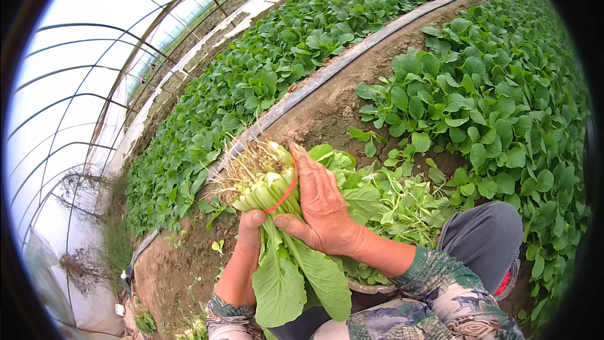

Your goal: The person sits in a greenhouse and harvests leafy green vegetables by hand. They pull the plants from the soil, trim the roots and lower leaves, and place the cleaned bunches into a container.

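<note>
A bundle of leafy greens point(278, 264) is held between my two hands, its pale stems bound by a red band point(284, 194). The tangled roots point(255, 165) point up and away from me, while the broad leaves hang down toward my lap. My right hand point(321, 208) lies along the right side of the stems, fingers straight and thumb across the front. On the left side my left hand point(250, 233) supports the stems, with its thumb just below the band; its other fingers are hidden behind the bundle.
Loose pulled greens point(401, 203) lie beyond my right forearm, above a partly seen container rim point(373, 288). A grey hose point(330, 68) runs along bare soil point(325, 118) between two planted beds. My bent knee point(490, 226) is at right. Greenhouse hoops and plastic film point(71, 66) rise at left.
</note>
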